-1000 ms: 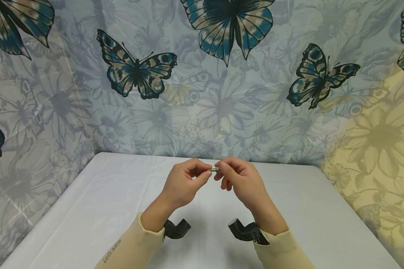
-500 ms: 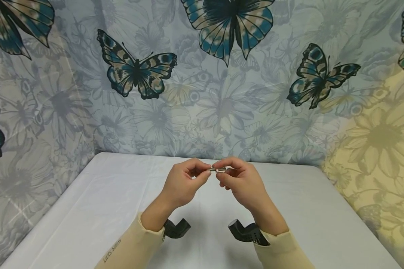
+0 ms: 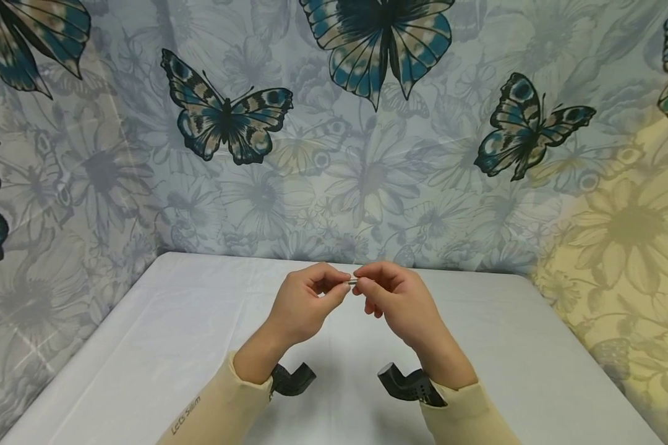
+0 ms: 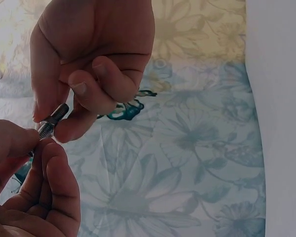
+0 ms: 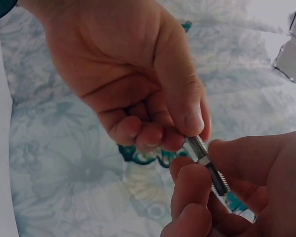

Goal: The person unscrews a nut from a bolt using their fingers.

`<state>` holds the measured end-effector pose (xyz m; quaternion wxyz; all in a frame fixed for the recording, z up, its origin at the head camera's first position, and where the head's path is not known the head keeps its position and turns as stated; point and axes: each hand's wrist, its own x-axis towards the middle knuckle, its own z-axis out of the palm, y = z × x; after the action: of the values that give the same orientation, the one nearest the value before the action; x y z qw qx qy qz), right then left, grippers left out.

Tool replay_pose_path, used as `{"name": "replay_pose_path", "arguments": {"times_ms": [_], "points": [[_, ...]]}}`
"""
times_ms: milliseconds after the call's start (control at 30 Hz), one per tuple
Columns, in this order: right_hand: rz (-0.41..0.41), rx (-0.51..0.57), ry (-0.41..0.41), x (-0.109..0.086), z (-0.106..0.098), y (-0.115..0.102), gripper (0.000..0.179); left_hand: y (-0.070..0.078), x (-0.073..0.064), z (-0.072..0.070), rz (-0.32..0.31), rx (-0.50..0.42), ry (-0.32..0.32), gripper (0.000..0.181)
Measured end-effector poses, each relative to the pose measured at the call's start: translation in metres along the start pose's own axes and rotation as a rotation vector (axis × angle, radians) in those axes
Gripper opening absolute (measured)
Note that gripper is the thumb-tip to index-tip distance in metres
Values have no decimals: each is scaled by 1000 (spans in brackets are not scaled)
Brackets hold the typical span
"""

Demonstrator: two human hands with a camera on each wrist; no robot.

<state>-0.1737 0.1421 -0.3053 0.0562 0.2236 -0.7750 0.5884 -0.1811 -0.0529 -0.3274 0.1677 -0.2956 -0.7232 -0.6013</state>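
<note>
Above the white table, my left hand (image 3: 303,303) pinches one end of a small metal bolt (image 3: 353,282) between thumb and index finger, hiding that end. A hex nut (image 5: 203,160) sits partway along the thread in the right wrist view. My right hand (image 3: 406,300) has its thumb and index fingertips on either side of this nut, the other fingers loosely curled. Beyond the nut, the bolt's dark threaded end (image 5: 220,185) sticks out towards the right palm. The left wrist view shows the same threaded end (image 4: 62,110) between the right fingers.
A white cloth-covered table (image 3: 200,327) spreads beneath both hands. Behind it hangs a butterfly-and-flower backdrop (image 3: 367,185). Black wrist-camera mounts (image 3: 294,378) jut inward from both cream sleeves (image 3: 217,402).
Half a second ago the right thumb and index finger were spread apart, baring the nut and bolt end; now they have closed round the nut again. The left hand has stayed still.
</note>
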Motion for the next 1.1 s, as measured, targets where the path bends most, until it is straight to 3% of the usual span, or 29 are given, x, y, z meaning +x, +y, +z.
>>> {"name": "replay_pose_path", "arguments": {"times_ms": [267, 467, 767, 1100], "points": [[17, 80, -15, 1, -1, 3, 22, 0, 0, 0, -6, 7, 2, 9], [27, 68, -34, 2, 0, 6, 26, 1, 0, 1, 7, -2, -9, 10], [-12, 88, 0, 0, 0, 2, 13, 1, 0, 0, 7, 18, -5, 11], [64, 78, -57, 1, 0, 3, 34, 1, 0, 0, 0, 30, 6, 11]]}}
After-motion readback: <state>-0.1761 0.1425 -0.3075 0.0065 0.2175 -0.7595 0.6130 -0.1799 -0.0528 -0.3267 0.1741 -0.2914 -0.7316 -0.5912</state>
